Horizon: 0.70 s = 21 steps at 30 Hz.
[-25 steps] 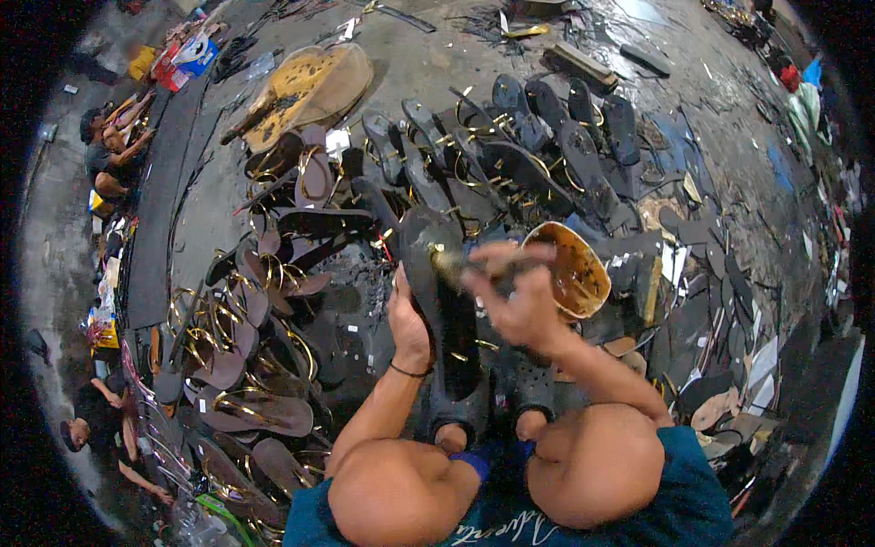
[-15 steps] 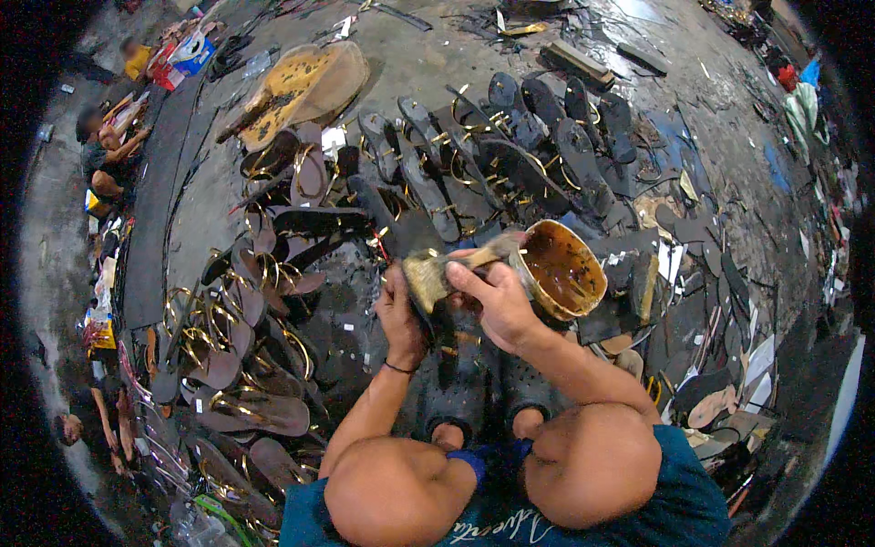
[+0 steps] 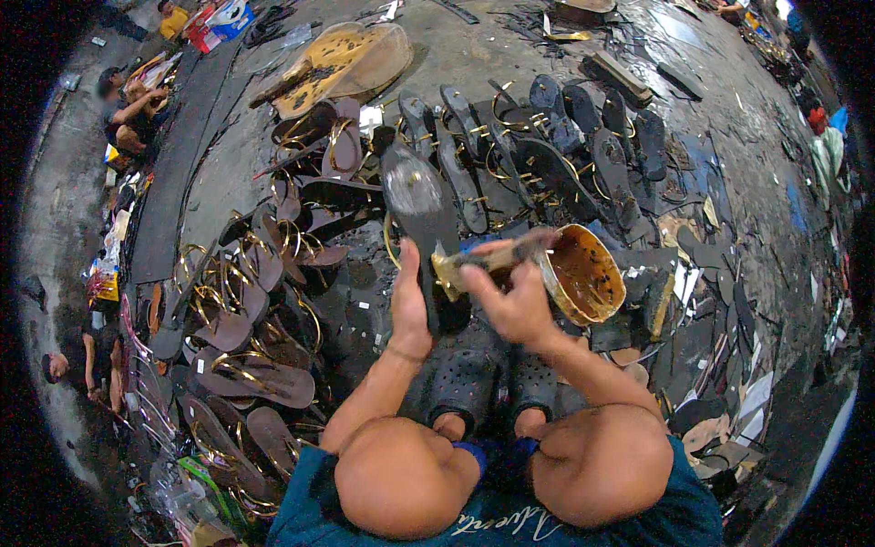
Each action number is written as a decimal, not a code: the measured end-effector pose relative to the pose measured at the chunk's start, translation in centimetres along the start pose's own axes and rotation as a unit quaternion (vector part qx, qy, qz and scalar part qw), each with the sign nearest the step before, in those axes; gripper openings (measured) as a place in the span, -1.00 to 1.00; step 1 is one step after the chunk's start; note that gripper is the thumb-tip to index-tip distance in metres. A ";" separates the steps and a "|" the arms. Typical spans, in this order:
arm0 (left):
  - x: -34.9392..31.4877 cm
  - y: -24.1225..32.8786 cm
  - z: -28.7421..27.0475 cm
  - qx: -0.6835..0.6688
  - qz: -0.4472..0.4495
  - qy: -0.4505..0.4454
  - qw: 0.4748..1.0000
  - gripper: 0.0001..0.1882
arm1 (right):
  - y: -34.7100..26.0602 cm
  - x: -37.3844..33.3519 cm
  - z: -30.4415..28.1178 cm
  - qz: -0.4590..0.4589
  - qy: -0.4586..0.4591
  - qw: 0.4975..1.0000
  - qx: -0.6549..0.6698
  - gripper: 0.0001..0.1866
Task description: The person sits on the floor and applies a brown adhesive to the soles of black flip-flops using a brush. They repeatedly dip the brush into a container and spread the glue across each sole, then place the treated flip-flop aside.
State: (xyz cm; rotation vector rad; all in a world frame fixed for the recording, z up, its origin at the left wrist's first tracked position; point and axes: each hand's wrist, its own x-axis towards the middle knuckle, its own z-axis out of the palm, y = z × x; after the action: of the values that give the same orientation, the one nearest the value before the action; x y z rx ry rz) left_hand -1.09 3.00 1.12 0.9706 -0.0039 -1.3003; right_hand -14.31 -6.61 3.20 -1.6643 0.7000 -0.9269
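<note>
Black sandal sole (image 3: 421, 228) upright, toe pointing away, left hand (image 3: 409, 305) gripping it, right hand (image 3: 515, 305) holding brush (image 3: 483, 260)

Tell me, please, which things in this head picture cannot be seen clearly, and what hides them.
- Black sole, head view: lower end hidden behind the left hand; its top is motion-blurred.
- Brush, head view: handle covered by the right hand; bristle tip blurred.
- Glue tin: near rim partly hidden by the right hand.
- Feet: mostly covered by black clogs and the knees.
</note>
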 end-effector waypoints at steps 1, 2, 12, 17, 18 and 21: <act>0.9 1.1 1.2 -0.045 0.018 -0.002 0.999 -0.26 | 0.0 0.4 -0.1 0.000 -0.006 0.999 -0.042 -0.77; 1.0 1.2 1.6 -0.090 0.028 -0.083 0.992 -0.29 | 0.4 0.8 -0.7 0.002 -0.009 0.996 -0.091 -0.78; 2.9 -1.4 2.4 -0.074 0.041 0.002 0.996 -0.29 | -1.3 3.5 -2.1 0.082 -0.028 0.995 0.058 -0.77; 2.7 0.0 3.3 -0.100 0.075 0.032 0.992 -0.33 | -0.8 -0.6 -0.3 -0.046 -0.048 0.996 -0.051 -0.76; 3.0 0.0 3.4 -0.130 0.087 0.038 0.987 -0.34 | 0.3 0.1 -1.0 -0.013 -0.034 0.996 -0.081 -0.76; 2.8 0.2 3.0 -0.118 0.086 0.014 0.989 -0.34 | 3.6 2.7 -3.1 0.095 0.030 0.991 -0.085 -0.72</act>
State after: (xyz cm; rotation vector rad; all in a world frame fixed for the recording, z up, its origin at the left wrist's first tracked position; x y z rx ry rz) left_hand -1.54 -1.01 1.70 0.7678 0.0854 -1.0996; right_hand -15.50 -11.37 0.77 -1.6885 0.9848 -0.8015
